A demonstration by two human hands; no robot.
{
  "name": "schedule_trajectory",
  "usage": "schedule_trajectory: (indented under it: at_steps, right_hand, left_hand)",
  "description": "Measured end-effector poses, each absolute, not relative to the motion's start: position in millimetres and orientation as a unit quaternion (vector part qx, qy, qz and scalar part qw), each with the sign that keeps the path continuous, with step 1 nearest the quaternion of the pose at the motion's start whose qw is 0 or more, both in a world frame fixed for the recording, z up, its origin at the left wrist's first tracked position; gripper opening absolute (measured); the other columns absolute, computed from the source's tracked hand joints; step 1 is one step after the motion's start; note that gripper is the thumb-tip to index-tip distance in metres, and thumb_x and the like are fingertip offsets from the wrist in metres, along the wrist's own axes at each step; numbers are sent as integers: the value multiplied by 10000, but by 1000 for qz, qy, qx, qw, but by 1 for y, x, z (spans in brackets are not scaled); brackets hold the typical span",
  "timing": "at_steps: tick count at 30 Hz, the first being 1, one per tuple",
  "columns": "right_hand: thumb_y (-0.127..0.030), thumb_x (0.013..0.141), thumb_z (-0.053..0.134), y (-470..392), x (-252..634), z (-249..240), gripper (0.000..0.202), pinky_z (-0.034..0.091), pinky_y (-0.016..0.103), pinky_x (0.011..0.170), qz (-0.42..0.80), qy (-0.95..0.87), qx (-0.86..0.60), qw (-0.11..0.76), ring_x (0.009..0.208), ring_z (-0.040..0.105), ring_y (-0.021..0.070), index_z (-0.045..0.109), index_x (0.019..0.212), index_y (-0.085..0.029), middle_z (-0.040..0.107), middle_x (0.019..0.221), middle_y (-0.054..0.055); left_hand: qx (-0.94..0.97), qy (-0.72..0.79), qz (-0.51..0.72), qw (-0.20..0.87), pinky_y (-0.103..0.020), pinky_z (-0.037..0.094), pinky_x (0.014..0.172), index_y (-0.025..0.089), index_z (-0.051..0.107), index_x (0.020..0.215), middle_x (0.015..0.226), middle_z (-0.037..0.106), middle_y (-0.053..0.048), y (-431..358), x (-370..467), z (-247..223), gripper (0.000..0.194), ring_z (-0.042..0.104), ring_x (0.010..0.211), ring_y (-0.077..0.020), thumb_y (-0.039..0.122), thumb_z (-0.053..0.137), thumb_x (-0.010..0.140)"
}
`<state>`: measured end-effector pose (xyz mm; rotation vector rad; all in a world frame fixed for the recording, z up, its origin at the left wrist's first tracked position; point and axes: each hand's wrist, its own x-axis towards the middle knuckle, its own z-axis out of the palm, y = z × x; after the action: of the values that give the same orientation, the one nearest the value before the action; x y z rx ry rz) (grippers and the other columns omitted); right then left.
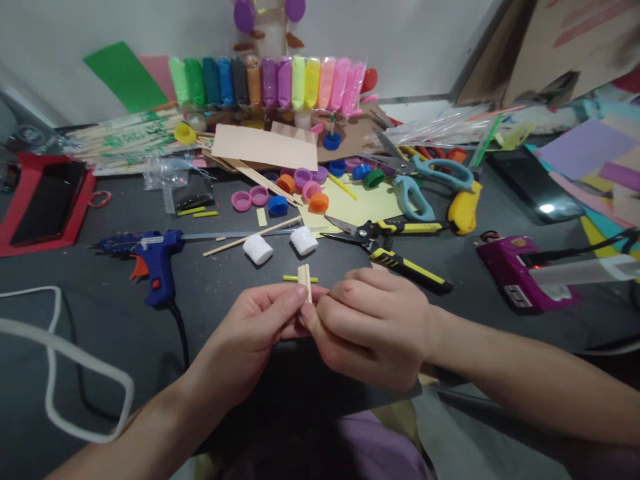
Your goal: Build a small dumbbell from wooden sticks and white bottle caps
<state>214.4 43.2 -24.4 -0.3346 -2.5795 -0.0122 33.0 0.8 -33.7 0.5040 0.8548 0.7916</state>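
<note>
While the left hand (256, 323) pinches short pale sticks (305, 282), the right hand (375, 327) has a narrow grip on their lower end, above the tabletop (213, 287); beyond them lie a yellow-green stick (291, 278) and two white cylinders (258, 249).

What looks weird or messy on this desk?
The yellow-and-black cutters lie open near the right hand, which looks odd because their bare blades could poke someone. The coloured caps are scattered too, instead of lined up like the bright packets behind them. Nothing looks clearly broken.
</note>
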Motion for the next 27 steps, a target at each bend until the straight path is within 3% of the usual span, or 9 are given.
schedule_trajectory:
  at_steps: [3, 6, 9, 12, 14, 18, 27]
  right_hand:
    - [-153, 961, 533, 45, 210, -28, 276, 436, 344, 585, 22, -948, -130, 289, 617, 594, 165, 674, 737, -231, 682, 671, 18]
    - [-235, 973, 603, 48, 211, -29, 149, 473, 327, 666, 100, -924, -160, 333, 746, 621, 182, 688, 857, -198, 694, 796, 52]
    - [-256, 921, 702, 52, 213, -26, 98, 482, 297, 690, 259, -840, -294, 374, 772, 596, 168, 702, 961, -168, 649, 852, 54]
    - [-267, 892, 735, 55, 213, -25, 114, 483, 270, 641, 471, -748, -334, 327, 711, 591, 147, 722, 878, -155, 617, 806, 25]
    - [-267, 900, 725, 56, 213, -26, 138, 485, 259, 627, 546, -712, -317, 308, 696, 598, 139, 725, 829, -149, 621, 791, 20]
    - [-182, 905, 710, 55, 216, -32, 56, 467, 263, 670, 455, -784, -269, 326, 728, 596, 142, 725, 853, -169, 657, 769, 22]
    - [-151, 990, 530, 49, 224, -51, 150, 405, 243, 604, 294, -909, -188, 229, 661, 546, 137, 632, 880, -148, 621, 770, 40]
  left_hand:
    - [239, 402, 383, 796, -169, 369, 507, 137, 669, 658, 564, 545, 37, 4, 30, -37, 301, 446, 504, -59, 359, 732, 850]
    - [251, 408, 388, 788, -187, 466, 609, 142, 723, 758, 648, 653, 3, 5, 28, -38, 229, 569, 577, -83, 355, 743, 840]
    - [285, 422, 362, 781, -261, 531, 748, 151, 764, 898, 754, 735, -49, 4, 28, -36, 230, 678, 708, -149, 368, 689, 882]
    - [368, 444, 351, 737, -289, 525, 803, 157, 781, 897, 781, 741, -53, 3, 29, -35, 236, 683, 767, -176, 355, 652, 906]
    - [458, 472, 350, 667, -275, 498, 829, 178, 788, 867, 833, 728, -38, 3, 29, -34, 212, 662, 839, -175, 314, 633, 919]
    - [627, 495, 329, 504, -263, 445, 846, 213, 773, 835, 959, 662, -28, 5, 27, -37, 209, 599, 944, -165, 243, 596, 943]
    - [779, 485, 228, 326, -333, 418, 760, 187, 711, 794, 857, 641, -49, 8, 25, -65, 217, 541, 844, -198, 154, 536, 918]
